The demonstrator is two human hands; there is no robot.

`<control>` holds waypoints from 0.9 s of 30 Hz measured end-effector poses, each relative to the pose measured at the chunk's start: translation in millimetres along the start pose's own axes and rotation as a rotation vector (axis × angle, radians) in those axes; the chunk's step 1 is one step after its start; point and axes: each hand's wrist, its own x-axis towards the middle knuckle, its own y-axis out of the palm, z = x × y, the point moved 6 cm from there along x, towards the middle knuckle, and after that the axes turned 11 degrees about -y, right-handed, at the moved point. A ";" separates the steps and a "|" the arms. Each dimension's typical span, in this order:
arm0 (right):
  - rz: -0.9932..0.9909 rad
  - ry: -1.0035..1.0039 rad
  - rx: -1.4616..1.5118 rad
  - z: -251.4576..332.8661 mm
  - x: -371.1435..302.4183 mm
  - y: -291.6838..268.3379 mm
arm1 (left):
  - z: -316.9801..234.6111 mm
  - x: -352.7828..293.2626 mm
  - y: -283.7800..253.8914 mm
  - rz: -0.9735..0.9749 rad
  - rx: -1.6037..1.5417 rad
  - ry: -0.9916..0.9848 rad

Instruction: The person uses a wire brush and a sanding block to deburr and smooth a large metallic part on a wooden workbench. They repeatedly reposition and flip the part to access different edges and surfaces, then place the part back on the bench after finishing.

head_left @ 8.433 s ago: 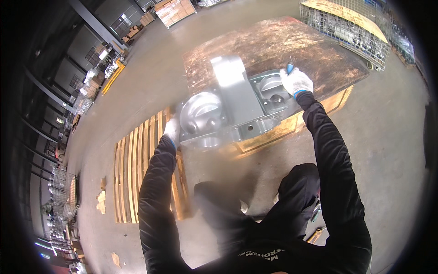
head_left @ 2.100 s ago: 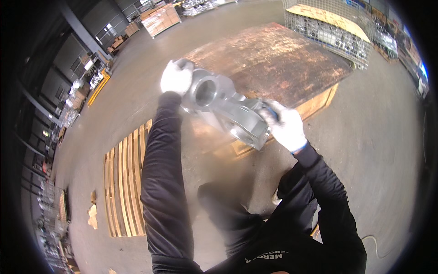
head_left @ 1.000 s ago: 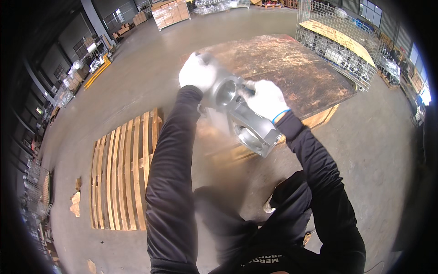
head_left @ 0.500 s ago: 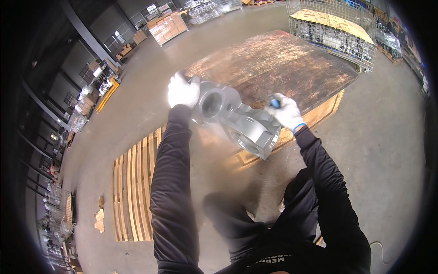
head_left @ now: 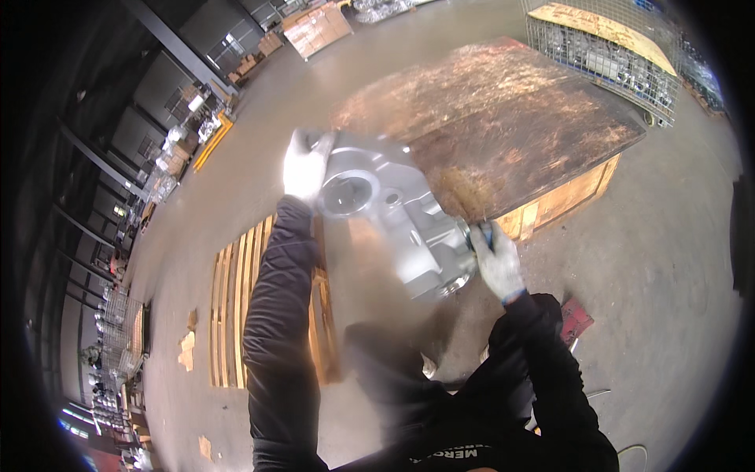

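Metal casting (head_left: 410,228), apparently being worked: left hand (head_left: 305,167) grips its left edge, right hand (head_left: 500,266) a blue tool (head_left: 487,233) at its right end, seemingly calling next for steady support.

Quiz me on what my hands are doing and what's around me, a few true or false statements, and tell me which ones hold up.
1. The left hand is on the grey metal casting. True.
2. The right hand holds a blue object. True.
3. Both hands are bare. False: they wear white gloves.
4. The slatted pallet lies right of the wooden platform. False: the pallet lies left of it.
5. A wire cage stands beyond the platform's far side. True.
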 end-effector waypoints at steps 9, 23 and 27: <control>0.050 -0.221 0.133 62.7 -101.9 69.7 | -32.1 54.4 34.3 0.253 0.079 0.267; 0.432 -0.733 -0.830 19.5 -43.5 84.6 | 76.4 -95.6 47.4 0.102 0.585 -0.062; 0.376 -0.827 -0.927 29.3 -18.8 85.9 | 79.0 -96.3 50.2 0.178 0.604 -0.100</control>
